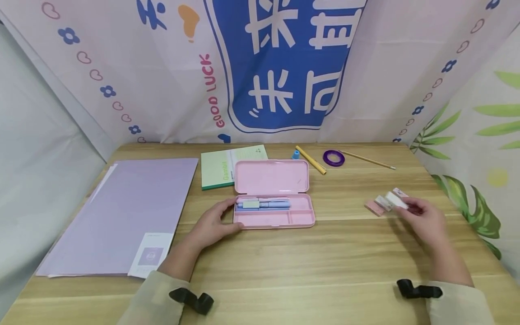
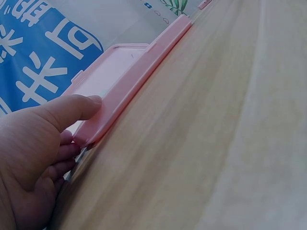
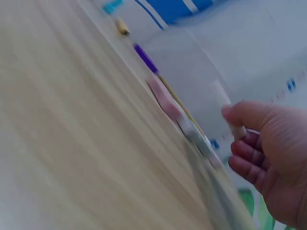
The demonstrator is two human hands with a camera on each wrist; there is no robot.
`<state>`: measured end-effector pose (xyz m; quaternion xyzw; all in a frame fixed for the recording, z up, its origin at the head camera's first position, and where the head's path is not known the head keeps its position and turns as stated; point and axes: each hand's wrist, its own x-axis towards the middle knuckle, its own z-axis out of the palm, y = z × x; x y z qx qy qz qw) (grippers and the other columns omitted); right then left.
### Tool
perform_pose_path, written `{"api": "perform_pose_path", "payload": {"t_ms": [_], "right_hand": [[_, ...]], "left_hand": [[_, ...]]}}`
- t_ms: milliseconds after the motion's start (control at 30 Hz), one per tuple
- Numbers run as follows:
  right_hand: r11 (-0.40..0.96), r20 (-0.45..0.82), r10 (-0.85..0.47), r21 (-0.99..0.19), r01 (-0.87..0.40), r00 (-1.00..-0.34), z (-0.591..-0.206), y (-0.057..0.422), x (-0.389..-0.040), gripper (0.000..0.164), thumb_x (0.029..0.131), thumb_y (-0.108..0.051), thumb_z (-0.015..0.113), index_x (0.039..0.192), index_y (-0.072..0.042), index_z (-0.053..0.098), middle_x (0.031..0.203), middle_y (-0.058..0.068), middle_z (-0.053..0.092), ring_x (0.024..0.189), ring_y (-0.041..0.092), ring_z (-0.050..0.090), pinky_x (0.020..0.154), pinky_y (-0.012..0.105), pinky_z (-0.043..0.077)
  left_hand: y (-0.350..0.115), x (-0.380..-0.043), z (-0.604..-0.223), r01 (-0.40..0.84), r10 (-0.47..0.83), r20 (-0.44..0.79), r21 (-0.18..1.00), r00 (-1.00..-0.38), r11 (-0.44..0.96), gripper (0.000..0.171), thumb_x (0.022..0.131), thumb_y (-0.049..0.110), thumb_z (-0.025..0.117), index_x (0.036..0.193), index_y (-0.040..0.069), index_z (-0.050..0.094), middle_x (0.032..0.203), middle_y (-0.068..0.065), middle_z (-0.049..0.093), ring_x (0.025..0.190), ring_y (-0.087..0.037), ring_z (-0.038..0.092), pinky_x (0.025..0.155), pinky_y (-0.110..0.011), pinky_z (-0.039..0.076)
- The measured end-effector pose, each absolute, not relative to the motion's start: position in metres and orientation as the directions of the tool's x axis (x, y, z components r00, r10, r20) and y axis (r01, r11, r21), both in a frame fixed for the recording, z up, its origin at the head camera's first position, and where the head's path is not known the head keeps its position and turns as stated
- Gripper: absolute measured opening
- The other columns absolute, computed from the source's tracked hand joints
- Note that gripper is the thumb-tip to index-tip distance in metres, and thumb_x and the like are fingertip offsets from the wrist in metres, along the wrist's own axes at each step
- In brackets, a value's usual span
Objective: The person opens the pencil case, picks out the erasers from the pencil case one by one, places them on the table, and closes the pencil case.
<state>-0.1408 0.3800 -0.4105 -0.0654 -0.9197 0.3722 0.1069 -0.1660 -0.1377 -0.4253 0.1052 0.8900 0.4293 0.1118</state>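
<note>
A pink pencil case (image 1: 260, 220) stands with its lid raised, its base split into compartments. Several blue pens (image 1: 276, 205) lie in the long back compartment. My left hand (image 1: 213, 224) holds the case's left end, the thumb (image 2: 84, 106) against its front wall and the fingers at the side. On the right, my right hand (image 1: 426, 221) pinches a white eraser (image 1: 396, 200) between thumb and fingers, lifted above the table in the right wrist view. Below it a pink eraser (image 1: 374, 207), a whitish eraser (image 1: 383, 203) and another light eraser (image 1: 400, 192) lie in a row.
Purple folders (image 1: 150, 207) with a white label cover the left side. Behind the case lie a green notebook (image 1: 215, 168), a small blue object (image 1: 295, 155), a yellow pen-like stick (image 1: 310, 160), a purple tape roll (image 1: 326, 158) and a thin pencil (image 1: 367, 160). A printed curtain (image 1: 365, 99) hangs at the back.
</note>
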Motion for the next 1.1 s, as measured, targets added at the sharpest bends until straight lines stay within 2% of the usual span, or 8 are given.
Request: {"api": "perform_pose_path", "payload": {"t_ms": [67,200,333,667,800,900,967,1100], "right_hand": [[0.693,0.128,0.248,-0.716,0.084,-0.960,-0.416,0.398,-0.136,0.044,0.091,-0.023,0.069,0.120,0.010,0.060,0.078,-0.036,0.049,0.072,-0.016,0.048,0.060,0.007,0.044],[0.676,0.079,0.307,-0.720,0.158,-0.948,-0.421,0.423,-0.130,0.030,0.093,-0.027,0.066,0.111,-0.004,0.063,0.074,-0.033,0.049,0.068,-0.010,0.048,0.054,0.015,0.045],[0.707,0.056,0.325,-0.677,0.204,-0.944,-0.424,0.433,-0.129,0.041,0.093,-0.030,0.065,0.118,0.003,0.062,0.074,-0.031,0.049,0.066,-0.009,0.046,0.053,0.016,0.044],[0.791,0.006,0.282,-0.568,0.229,-0.959,-0.430,0.440,-0.133,0.055,0.096,-0.034,0.059,0.127,0.011,0.056,0.100,0.021,0.065,0.068,-0.010,0.043,0.057,0.014,0.041],[0.745,-0.053,0.323,-0.602,0.288,-0.945,-0.425,0.436,-0.132,0.066,0.097,-0.041,0.054,0.140,0.009,0.045,0.125,0.037,0.051,0.091,0.019,0.057,0.062,0.019,0.040],[0.707,-0.044,0.374,-0.634,0.315,-0.927,-0.420,0.426,-0.132,0.070,0.097,-0.045,0.052,0.144,0.006,0.040,0.136,0.037,0.040,0.109,0.041,0.047,0.067,0.023,0.036],[0.693,0.016,0.389,-0.664,0.281,-0.921,-0.417,0.414,-0.136,0.065,0.096,-0.041,0.055,0.142,0.005,0.045,0.135,0.034,0.043,0.107,0.035,0.047,0.068,0.023,0.036],[0.725,0.150,0.313,-0.676,0.134,-0.938,-0.415,0.380,-0.147,0.052,0.095,-0.034,0.060,0.131,0.003,0.058,0.123,0.025,0.055,0.087,-0.002,0.046,0.066,0.015,0.039]], "left_hand": [[-0.138,-0.166,-0.425,0.090,0.284,-0.110,0.789,-0.953,0.608,0.082,0.081,0.039,0.078,0.150,0.014,0.040,0.157,-0.012,0.037,0.147,-0.033,0.031,0.120,-0.051,0.027],[-0.139,-0.166,-0.425,0.097,0.288,-0.104,0.790,-0.952,0.606,0.081,0.082,0.038,0.078,0.150,0.014,0.041,0.157,-0.012,0.037,0.147,-0.033,0.031,0.120,-0.051,0.027],[-0.139,-0.166,-0.425,0.105,0.291,-0.095,0.791,-0.952,0.603,0.081,0.082,0.037,0.078,0.149,0.013,0.041,0.156,-0.013,0.037,0.146,-0.034,0.031,0.120,-0.052,0.027],[-0.139,-0.167,-0.427,0.101,0.288,-0.102,0.784,-0.952,0.612,0.082,0.082,0.038,0.078,0.150,0.011,0.040,0.157,-0.015,0.036,0.147,-0.035,0.030,0.120,-0.051,0.027],[-0.139,-0.168,-0.428,0.109,0.288,-0.097,0.776,-0.953,0.622,0.082,0.082,0.041,0.077,0.150,0.011,0.040,0.157,-0.016,0.036,0.146,-0.036,0.031,0.120,-0.052,0.028],[-0.139,-0.168,-0.429,0.110,0.289,-0.097,0.775,-0.952,0.623,0.082,0.083,0.040,0.077,0.150,0.012,0.040,0.157,-0.015,0.036,0.146,-0.035,0.031,0.120,-0.051,0.028],[-0.139,-0.167,-0.428,0.113,0.292,-0.095,0.776,-0.952,0.621,0.082,0.083,0.040,0.077,0.150,0.011,0.040,0.157,-0.016,0.036,0.146,-0.036,0.031,0.120,-0.052,0.027],[-0.139,-0.166,-0.427,0.107,0.288,-0.098,0.778,-0.953,0.619,0.082,0.083,0.039,0.077,0.150,0.012,0.040,0.157,-0.015,0.035,0.146,-0.036,0.031,0.120,-0.052,0.027]]}}
